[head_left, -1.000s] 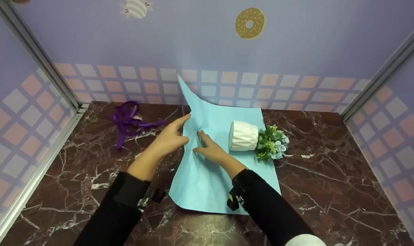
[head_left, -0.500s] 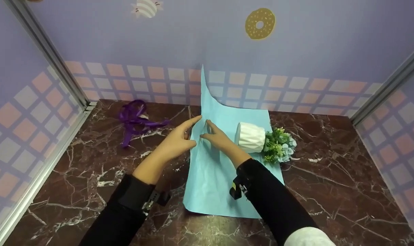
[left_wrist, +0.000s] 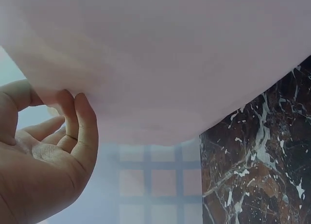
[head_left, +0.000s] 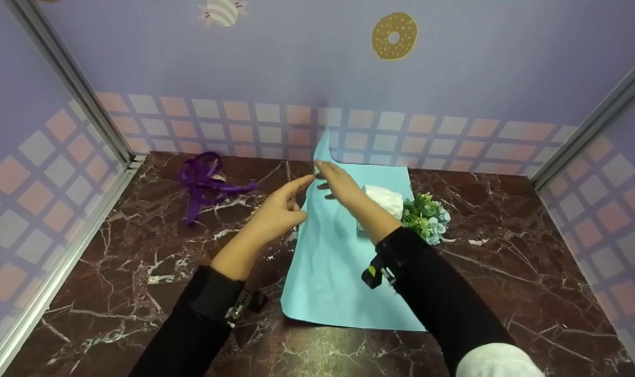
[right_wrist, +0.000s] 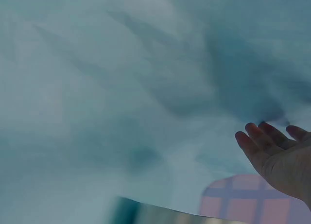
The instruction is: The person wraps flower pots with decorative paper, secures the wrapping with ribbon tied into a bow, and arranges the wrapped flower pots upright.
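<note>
A sheet of light blue wrapping paper (head_left: 333, 283) lies on the table, its left side lifted and curving up to a raised far corner. My left hand (head_left: 275, 217) pinches that left edge between thumb and fingers; the left wrist view has the paper's pinkish underside (left_wrist: 160, 63) spread above the hand. Close by, my right hand (head_left: 343, 186) is over the lifted part, fingers extended near the raised corner. Lying sideways on the paper is a ribbed white pot (head_left: 384, 199) holding artificial flowers (head_left: 426, 217), partly hidden by my right forearm.
A purple ribbon (head_left: 205, 183) lies in loose loops on the marbled table (head_left: 506, 272) at the back left. Behind it stands a lilac wall (head_left: 296, 52) with checkered squares, and side panels close in both sides.
My right hand has shifted up along the lifted paper toward its far corner. The paper's left side has swung rightward, and its raised corner now sits lower. My left hand keeps the edge.
</note>
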`<move>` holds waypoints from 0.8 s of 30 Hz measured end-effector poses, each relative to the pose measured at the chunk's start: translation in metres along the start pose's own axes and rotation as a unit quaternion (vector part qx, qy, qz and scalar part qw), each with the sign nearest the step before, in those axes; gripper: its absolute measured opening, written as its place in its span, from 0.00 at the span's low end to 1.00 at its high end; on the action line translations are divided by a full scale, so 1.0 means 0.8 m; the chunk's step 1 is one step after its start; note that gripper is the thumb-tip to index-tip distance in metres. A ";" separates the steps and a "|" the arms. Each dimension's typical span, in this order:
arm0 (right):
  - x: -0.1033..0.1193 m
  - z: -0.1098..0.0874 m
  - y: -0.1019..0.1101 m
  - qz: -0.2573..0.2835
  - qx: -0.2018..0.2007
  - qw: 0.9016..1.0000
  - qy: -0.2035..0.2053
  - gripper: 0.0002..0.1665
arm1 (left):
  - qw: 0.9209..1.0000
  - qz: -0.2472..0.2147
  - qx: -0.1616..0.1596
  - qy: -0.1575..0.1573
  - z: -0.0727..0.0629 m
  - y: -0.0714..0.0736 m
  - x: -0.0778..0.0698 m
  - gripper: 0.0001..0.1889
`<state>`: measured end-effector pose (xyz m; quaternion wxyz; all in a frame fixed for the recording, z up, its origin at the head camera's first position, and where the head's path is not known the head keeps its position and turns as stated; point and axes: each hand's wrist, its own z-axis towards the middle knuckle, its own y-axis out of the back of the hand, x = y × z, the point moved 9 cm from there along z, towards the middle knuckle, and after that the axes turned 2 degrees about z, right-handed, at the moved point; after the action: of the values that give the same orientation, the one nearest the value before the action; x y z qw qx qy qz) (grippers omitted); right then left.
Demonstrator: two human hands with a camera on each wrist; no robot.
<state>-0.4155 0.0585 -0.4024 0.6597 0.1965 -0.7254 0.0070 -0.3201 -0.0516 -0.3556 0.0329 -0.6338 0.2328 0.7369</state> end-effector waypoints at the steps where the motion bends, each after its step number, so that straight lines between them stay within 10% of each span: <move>1: 0.010 -0.001 0.006 -0.008 -0.008 1.000 0.006 0.40 | 1.000 0.000 -0.002 0.002 0.001 -0.001 -0.001 0.41; 12: 0.061 -0.016 0.049 -0.196 -0.070 0.975 0.075 0.32 | 0.991 0.121 -0.028 0.047 0.002 -0.020 -0.001 0.38; 18: 0.049 -0.016 0.067 -0.217 -0.068 0.973 0.048 0.28 | 0.963 0.252 -0.045 0.079 -0.016 -0.031 -0.013 0.39; 24: 0.042 -0.018 0.092 -0.212 -0.076 0.973 0.045 0.29 | 0.939 0.335 -0.008 0.070 -0.070 -0.060 -0.035 0.37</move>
<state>-0.4254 0.1207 -0.3498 0.6915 0.2942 -0.6350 -0.1792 -0.2464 -0.0237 -0.3483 -0.2378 -0.5693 0.4273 0.6609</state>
